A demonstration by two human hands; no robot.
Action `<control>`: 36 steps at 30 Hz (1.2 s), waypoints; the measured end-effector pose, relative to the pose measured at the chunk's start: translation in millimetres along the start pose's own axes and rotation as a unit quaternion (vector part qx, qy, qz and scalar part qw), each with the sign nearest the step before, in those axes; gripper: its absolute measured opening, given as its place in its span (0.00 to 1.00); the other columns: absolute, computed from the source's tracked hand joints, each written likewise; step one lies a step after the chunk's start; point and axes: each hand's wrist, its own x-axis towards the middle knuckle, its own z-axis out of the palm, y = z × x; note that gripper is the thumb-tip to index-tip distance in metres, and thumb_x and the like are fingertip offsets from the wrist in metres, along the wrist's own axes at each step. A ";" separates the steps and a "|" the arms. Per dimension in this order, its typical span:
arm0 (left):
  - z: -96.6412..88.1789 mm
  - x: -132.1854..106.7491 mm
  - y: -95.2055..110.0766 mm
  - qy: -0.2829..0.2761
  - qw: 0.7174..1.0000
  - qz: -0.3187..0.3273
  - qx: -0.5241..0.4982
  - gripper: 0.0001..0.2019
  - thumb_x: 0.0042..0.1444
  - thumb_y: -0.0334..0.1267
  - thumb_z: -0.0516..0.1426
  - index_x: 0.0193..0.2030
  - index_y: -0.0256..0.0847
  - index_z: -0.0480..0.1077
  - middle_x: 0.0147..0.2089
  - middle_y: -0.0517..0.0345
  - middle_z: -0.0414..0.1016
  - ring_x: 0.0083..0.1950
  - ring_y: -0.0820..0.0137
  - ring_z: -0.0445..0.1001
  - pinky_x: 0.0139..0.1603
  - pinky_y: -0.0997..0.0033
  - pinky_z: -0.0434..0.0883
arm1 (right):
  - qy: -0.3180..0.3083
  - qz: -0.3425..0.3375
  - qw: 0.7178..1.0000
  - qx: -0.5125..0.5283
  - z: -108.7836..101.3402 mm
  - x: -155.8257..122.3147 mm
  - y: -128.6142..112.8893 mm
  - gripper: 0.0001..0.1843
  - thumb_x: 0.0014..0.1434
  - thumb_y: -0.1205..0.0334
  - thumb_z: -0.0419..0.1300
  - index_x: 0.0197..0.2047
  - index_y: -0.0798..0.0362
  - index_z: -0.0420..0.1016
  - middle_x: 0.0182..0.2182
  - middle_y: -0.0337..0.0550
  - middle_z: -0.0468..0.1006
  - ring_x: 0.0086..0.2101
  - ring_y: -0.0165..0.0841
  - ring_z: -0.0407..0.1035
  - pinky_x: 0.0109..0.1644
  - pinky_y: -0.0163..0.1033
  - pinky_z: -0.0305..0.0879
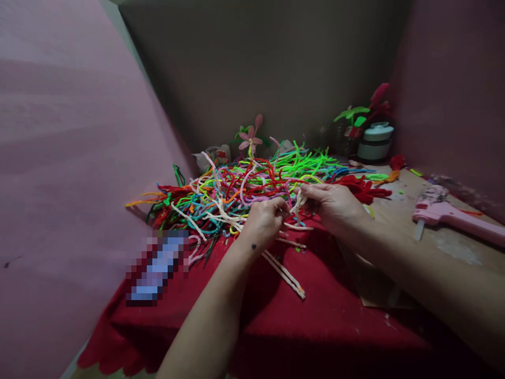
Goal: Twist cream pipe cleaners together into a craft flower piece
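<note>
My left hand [265, 220] and my right hand [335, 204] meet over a red cloth [315, 316], both pinching the same cream pipe cleaner [299, 204] between their fingertips. Its loose cream strands [284, 271] trail down toward me across the cloth. Just behind my hands lies a big tangled pile of pipe cleaners [252, 184] in neon green, red, blue, orange and white.
A pink glue gun [445, 210] lies on the table at the right. A white lidded jar [375, 142] and pipe-cleaner flowers [250, 138] stand at the back. A pink wall closes the left side. A blurred-out object [158, 268] rests on the cloth's left.
</note>
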 end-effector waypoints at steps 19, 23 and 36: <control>0.0 -2.2 3.7 -0.018 0.986 -0.024 -0.165 0.07 0.47 0.39 0.56 0.26 0.37 0.72 0.18 0.65 0.63 0.19 0.79 0.58 0.21 0.79 0.56 | -0.016 0.000 1.000 -0.007 4.6 -6.5 1.4 0.14 0.41 0.54 0.67 0.19 0.56 0.70 0.17 0.38 0.70 0.19 0.25 0.61 0.24 0.33 0.56; 2.2 -2.4 5.6 0.007 0.971 -0.058 -0.232 0.07 0.47 0.39 0.56 0.26 0.37 0.70 0.15 0.67 0.60 0.16 0.81 0.55 0.19 0.80 0.54 | -0.031 -0.002 0.999 0.012 4.8 -6.8 4.0 0.14 0.41 0.54 0.67 0.22 0.56 0.72 0.21 0.38 0.71 0.22 0.26 0.63 0.27 0.33 0.58; -11.0 -0.4 6.3 0.078 0.906 -0.111 -0.402 0.11 0.43 0.39 0.61 0.32 0.37 0.68 0.18 0.68 0.62 0.14 0.84 0.54 0.14 0.82 0.51 | -0.113 -0.016 0.984 -0.137 12.8 -20.7 1.4 0.19 0.49 0.48 0.59 0.21 0.56 0.71 0.16 0.37 0.69 0.17 0.24 0.57 0.21 0.32 0.50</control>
